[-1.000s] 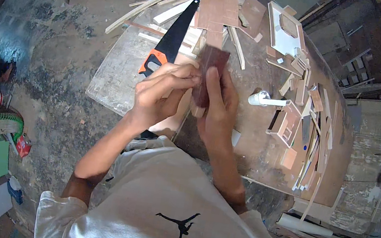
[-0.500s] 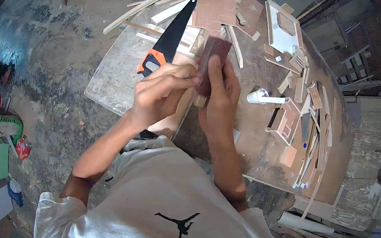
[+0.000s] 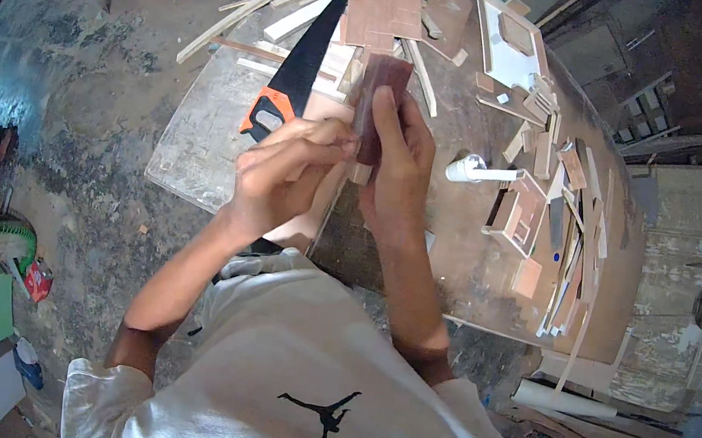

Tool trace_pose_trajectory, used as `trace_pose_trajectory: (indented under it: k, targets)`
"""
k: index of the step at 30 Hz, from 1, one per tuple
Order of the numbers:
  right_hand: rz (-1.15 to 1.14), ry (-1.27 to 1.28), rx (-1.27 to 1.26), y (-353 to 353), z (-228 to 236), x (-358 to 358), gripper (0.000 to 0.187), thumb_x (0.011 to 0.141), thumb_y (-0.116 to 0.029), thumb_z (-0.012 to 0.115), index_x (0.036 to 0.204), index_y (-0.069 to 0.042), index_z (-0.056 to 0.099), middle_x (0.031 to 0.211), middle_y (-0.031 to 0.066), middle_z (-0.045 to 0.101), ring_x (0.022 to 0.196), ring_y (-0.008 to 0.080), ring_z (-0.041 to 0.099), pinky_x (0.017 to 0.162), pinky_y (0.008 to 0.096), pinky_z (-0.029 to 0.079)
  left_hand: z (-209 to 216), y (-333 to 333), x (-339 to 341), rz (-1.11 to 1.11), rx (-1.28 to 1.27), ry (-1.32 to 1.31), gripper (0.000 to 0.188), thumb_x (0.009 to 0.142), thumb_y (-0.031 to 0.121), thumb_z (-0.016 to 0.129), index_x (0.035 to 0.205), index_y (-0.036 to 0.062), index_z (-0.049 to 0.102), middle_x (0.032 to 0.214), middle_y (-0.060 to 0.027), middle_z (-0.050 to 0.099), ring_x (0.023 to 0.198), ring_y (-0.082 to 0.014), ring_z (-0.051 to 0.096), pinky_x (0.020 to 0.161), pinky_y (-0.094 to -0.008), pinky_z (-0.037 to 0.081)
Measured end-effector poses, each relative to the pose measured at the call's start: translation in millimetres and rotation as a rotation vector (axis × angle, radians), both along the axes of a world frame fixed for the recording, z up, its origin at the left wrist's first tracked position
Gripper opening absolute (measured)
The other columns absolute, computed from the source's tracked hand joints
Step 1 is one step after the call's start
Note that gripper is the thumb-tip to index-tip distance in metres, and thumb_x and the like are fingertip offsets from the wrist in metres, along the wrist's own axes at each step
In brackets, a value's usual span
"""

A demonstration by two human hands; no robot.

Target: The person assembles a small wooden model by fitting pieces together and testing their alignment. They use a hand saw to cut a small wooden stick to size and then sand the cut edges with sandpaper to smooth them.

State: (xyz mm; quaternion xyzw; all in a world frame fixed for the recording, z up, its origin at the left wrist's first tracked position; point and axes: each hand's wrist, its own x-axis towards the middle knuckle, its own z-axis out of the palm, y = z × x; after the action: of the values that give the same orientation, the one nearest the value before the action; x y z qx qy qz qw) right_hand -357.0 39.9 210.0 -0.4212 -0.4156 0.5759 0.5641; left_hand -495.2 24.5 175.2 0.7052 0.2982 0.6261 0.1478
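Observation:
A reddish-brown sheet of sandpaper [image 3: 376,98] is wrapped around a small wooden block [image 3: 360,173], whose pale end sticks out below it. My right hand [image 3: 402,149] grips the wrapped block, thumb along its face and fingers behind. At the block's left edge, my left hand [image 3: 287,167] is closed in a pinch, its fingertips against or very near the sandpaper; whatever lies between them is too small to make out. Beyond my left hand rests a handsaw [image 3: 297,71] with a black blade and orange-black handle.
The worktable [image 3: 462,275] carries wood strips, a brown board [image 3: 383,16], a white tray-like frame [image 3: 512,46] and a small wooden box frame [image 3: 517,214]. Beside that stands a white container [image 3: 466,168] with a pale stick across it. Several long strips [image 3: 580,267] lie at right.
The view has shifted slightly, so the table appears a little further left and up. Both hands keep nearly the same hold; a bit more of the block's pale end shows.

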Motion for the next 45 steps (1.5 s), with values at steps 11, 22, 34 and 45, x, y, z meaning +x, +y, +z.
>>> trace_pose_trajectory:
  k: [11,22,34,45]
  targets:
    - [-0.133,0.127,0.07,-29.8,-23.1,-2.7,0.04,0.099,-0.019,0.059,0.132,-0.001,0.047,0.112,0.0078,0.062,0.099,0.0123,0.06,0.088,0.0299,0.049,-13.8,-5.9,-1.0,-0.157,-0.574,-0.443,0.015,0.087,-0.009,0.066,0.101,-0.0034,0.067,0.111,-0.0122,0.069,0.097,-0.014,0.066,0.084,-0.0275,0.054]
    - [-0.172,0.078,0.095,-29.0,-34.7,-3.6,0.053,0.096,-0.023,0.064,0.138,0.002,0.043,0.118,0.0088,0.059,0.104,0.0129,0.057,0.09,0.0265,0.046,3.5,-6.8,2.7,-0.232,-0.702,-0.39,0.022,0.09,-0.004,0.065,0.112,-0.0033,0.064,0.11,-0.012,0.069,0.101,-0.0165,0.067,0.09,-0.0266,0.054]
    - [-0.168,0.026,0.095,-22.8,-32.5,-5.3,0.06,0.095,-0.025,0.066,0.141,0.004,0.041,0.123,0.0116,0.06,0.108,0.0147,0.058,0.093,0.0278,0.046,0.4,-12.7,1.3,-0.243,-0.856,-0.492,0.022,0.09,-0.001,0.067,0.111,-0.0039,0.065,0.106,-0.0122,0.071,0.098,-0.0134,0.067,0.088,-0.0257,0.054]
    - [-0.159,-0.223,0.085,-18.5,-14.1,0.9,0.038,0.101,-0.027,0.056,0.127,0.001,0.058,0.114,0.0083,0.066,0.096,0.0091,0.06,0.083,0.0235,0.048,6.7,-21.3,3.2,-0.274,-0.625,-0.288,0.011,0.089,-0.006,0.065,0.099,-0.0049,0.063,0.101,-0.0116,0.07,0.094,-0.0132,0.066,0.085,-0.0266,0.053]
